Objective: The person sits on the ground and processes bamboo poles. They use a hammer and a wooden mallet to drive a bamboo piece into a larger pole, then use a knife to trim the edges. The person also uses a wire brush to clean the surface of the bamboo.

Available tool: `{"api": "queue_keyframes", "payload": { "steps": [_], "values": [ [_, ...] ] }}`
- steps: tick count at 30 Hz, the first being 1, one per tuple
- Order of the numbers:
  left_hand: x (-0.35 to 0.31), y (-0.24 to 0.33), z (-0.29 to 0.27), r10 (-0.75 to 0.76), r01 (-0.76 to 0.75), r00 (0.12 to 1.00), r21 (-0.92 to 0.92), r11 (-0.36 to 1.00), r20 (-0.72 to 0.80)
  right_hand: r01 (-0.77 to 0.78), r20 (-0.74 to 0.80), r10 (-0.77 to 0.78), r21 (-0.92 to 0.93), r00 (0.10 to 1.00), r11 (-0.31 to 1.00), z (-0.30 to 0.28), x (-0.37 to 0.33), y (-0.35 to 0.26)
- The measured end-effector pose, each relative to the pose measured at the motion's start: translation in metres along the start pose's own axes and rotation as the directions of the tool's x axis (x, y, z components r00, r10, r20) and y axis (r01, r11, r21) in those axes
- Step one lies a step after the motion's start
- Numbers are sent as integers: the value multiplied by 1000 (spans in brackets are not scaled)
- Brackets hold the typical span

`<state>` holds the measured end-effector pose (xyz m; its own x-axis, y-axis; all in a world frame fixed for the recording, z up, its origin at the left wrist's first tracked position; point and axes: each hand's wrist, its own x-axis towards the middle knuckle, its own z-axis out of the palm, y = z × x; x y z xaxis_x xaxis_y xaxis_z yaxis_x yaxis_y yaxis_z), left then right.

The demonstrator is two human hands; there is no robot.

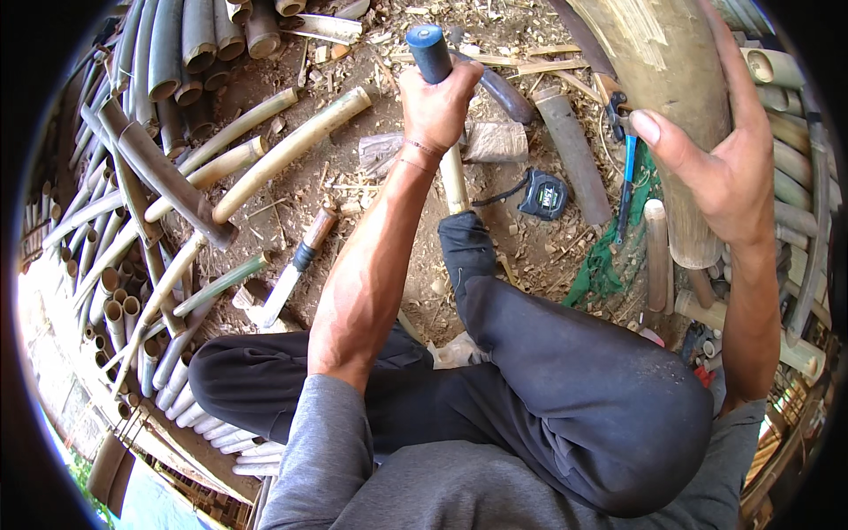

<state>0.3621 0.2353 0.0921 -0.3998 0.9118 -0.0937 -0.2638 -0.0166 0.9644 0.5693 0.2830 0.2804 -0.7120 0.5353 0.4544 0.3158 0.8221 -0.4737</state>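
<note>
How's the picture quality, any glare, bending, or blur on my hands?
In the head view, the lower left is burnt out to white; in the head view, the corners are black and the pole near the right edge looks bowed; same view, left hand, right hand and tape measure look fairly sharp.

Right of the tape measure is a bamboo piece; farther right, a net, then a bamboo pole. Left of the tape measure, slightly beyond, lies a log; farther left, a knife, then bamboo tubes.
</note>
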Motion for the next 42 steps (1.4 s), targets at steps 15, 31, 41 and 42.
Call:
{"api": "queue_keyframes", "payload": {
  "steps": [15, 31, 41, 42],
  "values": [
    [2, -1, 1, 18, -19, 1000, 111, 994, 10, -180, -132, 347, 657, 929, 732, -4, -18, 47],
    [3, -1, -2, 23, -24, 1000, 101, 995, 15, -182, -5, 200, 387, 980, 904, 3, 7, -7],
    [3, -1, -1, 12, -12, 1000, 112, 994, 3, -24, 7, 23, 273, 1000, 962, 8, 0, 14],
    [3, -2, 0, 11, -11, 1000, 106, 994, 5, -45, 23, 41, 272, 999, 961, 6, 2, 11]
  ]
}}
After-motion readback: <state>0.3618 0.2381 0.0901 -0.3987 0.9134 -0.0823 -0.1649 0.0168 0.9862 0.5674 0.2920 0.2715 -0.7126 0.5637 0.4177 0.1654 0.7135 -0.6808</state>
